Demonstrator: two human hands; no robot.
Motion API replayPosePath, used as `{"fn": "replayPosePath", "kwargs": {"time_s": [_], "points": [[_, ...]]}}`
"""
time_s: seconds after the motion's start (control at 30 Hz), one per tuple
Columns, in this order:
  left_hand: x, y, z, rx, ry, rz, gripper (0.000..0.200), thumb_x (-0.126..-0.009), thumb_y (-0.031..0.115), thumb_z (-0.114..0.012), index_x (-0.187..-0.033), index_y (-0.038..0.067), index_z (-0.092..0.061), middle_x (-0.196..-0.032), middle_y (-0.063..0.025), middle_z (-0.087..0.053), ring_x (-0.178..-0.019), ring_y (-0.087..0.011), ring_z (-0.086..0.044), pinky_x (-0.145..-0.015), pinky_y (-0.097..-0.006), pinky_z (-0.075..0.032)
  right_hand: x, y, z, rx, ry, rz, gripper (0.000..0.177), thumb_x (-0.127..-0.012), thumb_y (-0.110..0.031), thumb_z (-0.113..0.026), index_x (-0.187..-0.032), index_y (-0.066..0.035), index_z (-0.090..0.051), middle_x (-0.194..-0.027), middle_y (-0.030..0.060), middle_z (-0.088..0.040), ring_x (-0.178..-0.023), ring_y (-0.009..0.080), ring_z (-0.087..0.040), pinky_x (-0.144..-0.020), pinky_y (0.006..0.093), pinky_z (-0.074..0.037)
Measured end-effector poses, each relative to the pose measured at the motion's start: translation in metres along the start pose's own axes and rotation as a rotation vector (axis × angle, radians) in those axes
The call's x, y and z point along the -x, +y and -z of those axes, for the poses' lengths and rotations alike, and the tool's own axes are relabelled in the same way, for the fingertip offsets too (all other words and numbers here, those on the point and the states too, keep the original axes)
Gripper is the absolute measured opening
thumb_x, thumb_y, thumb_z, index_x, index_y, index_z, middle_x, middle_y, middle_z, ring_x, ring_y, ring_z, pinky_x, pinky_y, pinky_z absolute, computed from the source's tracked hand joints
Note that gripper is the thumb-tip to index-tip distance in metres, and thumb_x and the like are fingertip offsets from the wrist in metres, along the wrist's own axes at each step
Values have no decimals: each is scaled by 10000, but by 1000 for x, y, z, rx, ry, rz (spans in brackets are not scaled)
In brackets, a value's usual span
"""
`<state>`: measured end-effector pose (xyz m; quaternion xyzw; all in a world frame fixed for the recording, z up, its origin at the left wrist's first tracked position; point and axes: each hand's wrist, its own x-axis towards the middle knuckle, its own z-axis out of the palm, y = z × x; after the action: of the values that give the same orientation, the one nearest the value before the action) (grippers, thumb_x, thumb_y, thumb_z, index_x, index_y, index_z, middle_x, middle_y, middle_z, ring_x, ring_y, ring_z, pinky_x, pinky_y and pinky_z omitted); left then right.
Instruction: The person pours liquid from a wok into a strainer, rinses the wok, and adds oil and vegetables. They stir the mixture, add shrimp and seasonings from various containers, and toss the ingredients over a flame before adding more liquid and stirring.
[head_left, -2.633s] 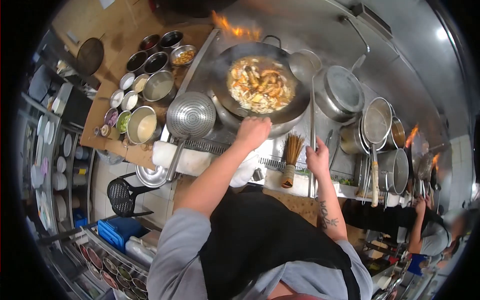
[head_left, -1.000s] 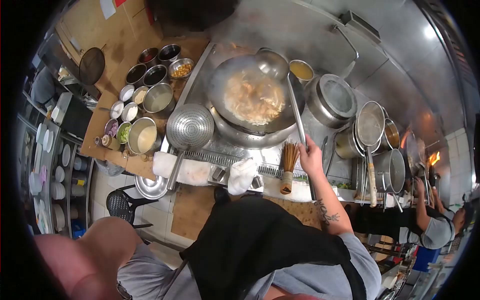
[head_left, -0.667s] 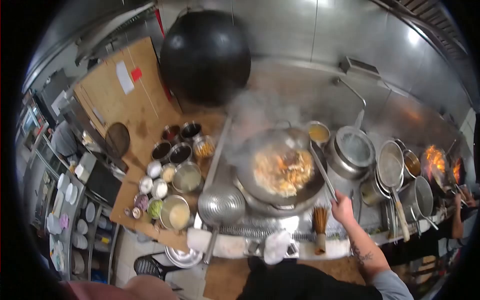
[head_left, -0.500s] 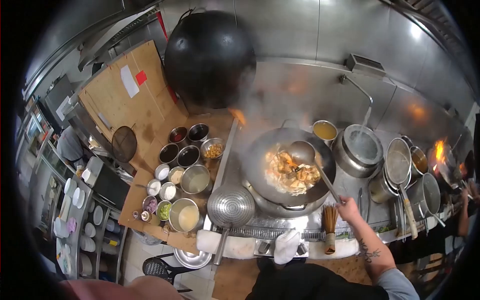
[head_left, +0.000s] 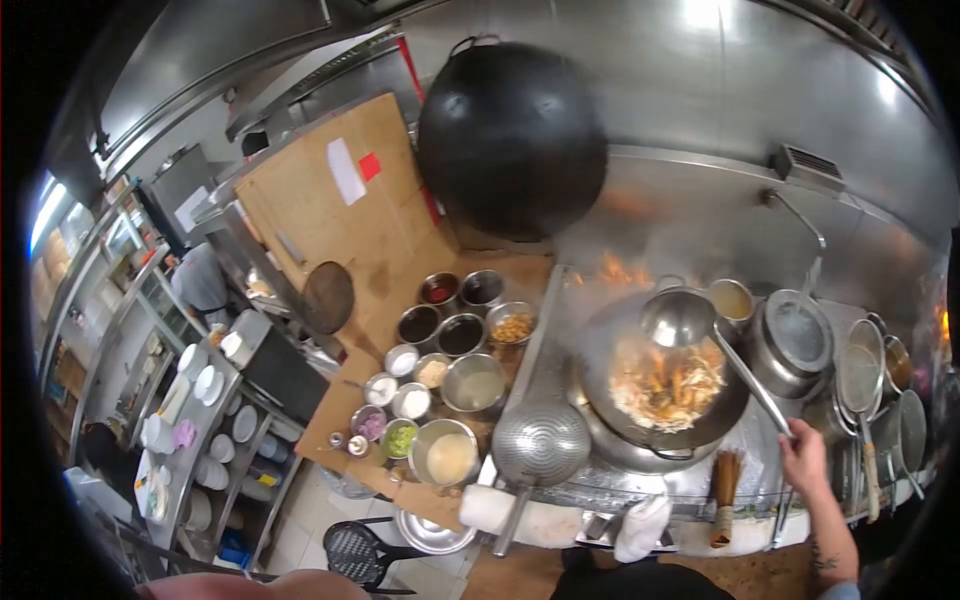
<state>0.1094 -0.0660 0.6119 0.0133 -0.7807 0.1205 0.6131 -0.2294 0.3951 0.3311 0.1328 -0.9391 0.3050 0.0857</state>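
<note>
My right hand is closed round the handle of a long metal ladle. The ladle's bowl hangs over the far part of a dark wok, above a heap of cooked food pieces. Steam rises from the wok, and flames show behind its far rim. At the bottom left edge lies a blurred bare arm; my left hand itself is not visible. A perforated skimmer rests left of the wok, and a bamboo brush stands near the counter's front edge.
Metal bowls of sauces and seasonings stand on the left. Behind them is a cardboard screen, with a large black wok upright at the wall. Pots and strainers sit at the right. A person is far left.
The ladle has risen off the food to the wok's far side, and my right hand has moved back with it. The whole view has shifted, so the scene sits further right and lower.
</note>
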Motion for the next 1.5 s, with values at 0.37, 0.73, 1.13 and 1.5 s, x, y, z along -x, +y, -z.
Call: {"fn": "replayPosePath", "kwargs": {"time_s": [0.37,0.73,1.13,1.5], "points": [[-3,-47,21,-131,5,3,273,-975,259,-455,-1166,70,-499,-821,-9,-472,-685,-108,-420,-621,-245,-356,-1,-203,189,90,-531,99,368,-813,-52,-678,-1181,-39,-676,-927,170,-721,-878,236,-676,-895,319,-457],[-7,-56,38,-180,8,5,258,-972,244,-465,-1147,60,-511,-829,-18,-481,-699,-112,-427,-635,-246,-360,19,-338,218,64,-527,566,347,-747,6,-653,-1094,7,-673,-721,151,-634,-533,207,-523,-516,299,-394],[-6,-55,48,-202,-12,6,242,-968,228,-475,-1126,50,-525,-837,-28,-490,-715,-116,-434,-650,-247,-365,13,-351,199,-1,-572,590,266,-776,-27,-646,-1041,-5,-652,-700,125,-609,-526,190,-517,-502,293,-387],[-8,-54,56,-210,-18,11,229,-965,213,-485,-1107,41,-538,-844,-37,-498,-729,-119,-441,-664,-247,-370,11,-348,193,-31,-594,586,195,-802,-56,-640,-993,-16,-633,-680,101,-587,-520,174,-511,-489,288,-380]]}}
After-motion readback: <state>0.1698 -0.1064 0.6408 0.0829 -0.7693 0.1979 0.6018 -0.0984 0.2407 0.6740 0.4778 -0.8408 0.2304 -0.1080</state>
